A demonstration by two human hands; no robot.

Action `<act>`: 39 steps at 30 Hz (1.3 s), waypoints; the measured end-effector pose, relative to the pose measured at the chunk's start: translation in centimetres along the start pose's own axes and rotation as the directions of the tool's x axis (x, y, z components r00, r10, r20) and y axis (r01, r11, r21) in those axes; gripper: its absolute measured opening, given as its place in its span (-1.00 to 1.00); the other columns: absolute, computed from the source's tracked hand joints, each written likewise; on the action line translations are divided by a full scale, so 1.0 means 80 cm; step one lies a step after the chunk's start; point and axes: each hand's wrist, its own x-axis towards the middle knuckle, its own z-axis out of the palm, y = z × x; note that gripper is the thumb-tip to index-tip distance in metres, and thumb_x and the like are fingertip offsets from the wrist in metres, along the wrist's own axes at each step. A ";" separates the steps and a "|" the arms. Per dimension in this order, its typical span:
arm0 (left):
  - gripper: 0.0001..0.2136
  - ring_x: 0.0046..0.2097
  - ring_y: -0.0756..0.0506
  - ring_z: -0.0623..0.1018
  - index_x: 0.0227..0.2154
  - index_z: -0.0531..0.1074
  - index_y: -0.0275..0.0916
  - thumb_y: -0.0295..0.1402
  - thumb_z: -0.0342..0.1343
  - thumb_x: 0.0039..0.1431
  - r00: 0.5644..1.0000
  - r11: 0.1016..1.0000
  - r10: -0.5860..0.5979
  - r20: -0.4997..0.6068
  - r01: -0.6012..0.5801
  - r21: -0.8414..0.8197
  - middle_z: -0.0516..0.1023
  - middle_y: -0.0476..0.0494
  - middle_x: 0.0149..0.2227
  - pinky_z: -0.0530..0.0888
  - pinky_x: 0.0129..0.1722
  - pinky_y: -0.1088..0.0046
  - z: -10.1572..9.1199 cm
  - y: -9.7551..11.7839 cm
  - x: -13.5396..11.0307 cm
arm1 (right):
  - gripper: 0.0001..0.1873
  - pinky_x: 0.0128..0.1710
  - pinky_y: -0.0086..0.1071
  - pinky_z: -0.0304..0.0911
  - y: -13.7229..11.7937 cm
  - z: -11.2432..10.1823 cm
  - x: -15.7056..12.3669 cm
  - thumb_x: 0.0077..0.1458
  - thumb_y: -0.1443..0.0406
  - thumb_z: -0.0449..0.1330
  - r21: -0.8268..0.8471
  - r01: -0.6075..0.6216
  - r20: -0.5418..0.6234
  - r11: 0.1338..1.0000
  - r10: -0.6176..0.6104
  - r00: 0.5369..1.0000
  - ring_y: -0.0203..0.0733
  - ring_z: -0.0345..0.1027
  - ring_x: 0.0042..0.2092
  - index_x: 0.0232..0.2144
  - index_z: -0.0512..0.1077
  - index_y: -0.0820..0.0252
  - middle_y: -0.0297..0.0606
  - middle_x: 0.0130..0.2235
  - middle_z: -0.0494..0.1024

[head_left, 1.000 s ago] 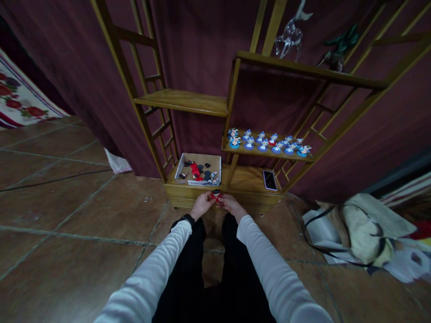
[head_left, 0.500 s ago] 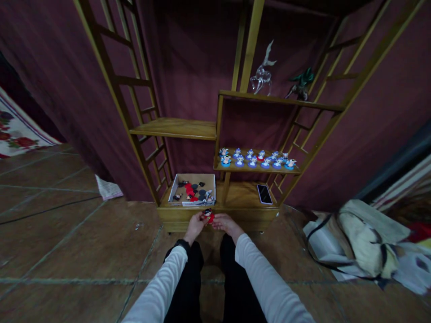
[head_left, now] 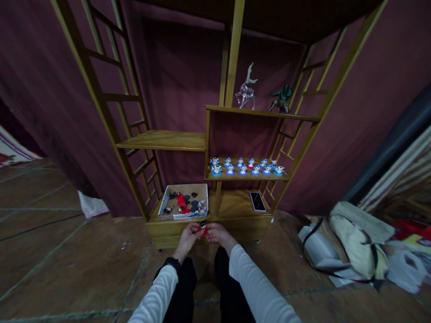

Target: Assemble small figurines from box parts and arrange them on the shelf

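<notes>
Between my two hands is a small figurine [head_left: 203,227] with a dark head and a red body or base. My left hand [head_left: 189,237] pinches it from the left, and the fingers of my right hand [head_left: 218,234] close on its right side. Both are just in front of the cabinet's lower drawers. Behind them on the low shelf is a shallow cardboard box [head_left: 164,199], holding several loose black and red figurine pieces [head_left: 182,201]. Up on the right-hand shelf stand two rows of small figurines [head_left: 243,170], mostly blue and white, on round bases.
A phone [head_left: 257,201] lies on the low shelf at right. The wooden shelf unit [head_left: 161,140] also bears a clear deer figure [head_left: 247,93] and a dark green figure [head_left: 282,99]. Bags [head_left: 357,242] lie on the tiled floor at right.
The view has shifted, so the shelves appear lower and further left. My hands still hold the red figurine together, and its dark head now looks more upright.
</notes>
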 end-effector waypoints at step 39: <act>-0.57 -0.33 -0.10 0.51 -0.35 0.49 -0.30 -0.28 0.34 -0.41 0.992 0.996 0.086 0.090 -0.086 -0.009 0.56 -0.16 -0.35 0.39 -0.24 0.38 -0.024 0.018 -0.012 | -0.50 -0.36 -0.40 0.22 0.001 0.027 0.002 -0.37 0.23 0.35 0.162 0.089 0.070 0.983 -0.101 0.992 -0.37 0.31 -0.45 -0.28 0.37 0.19 -0.36 -0.43 0.42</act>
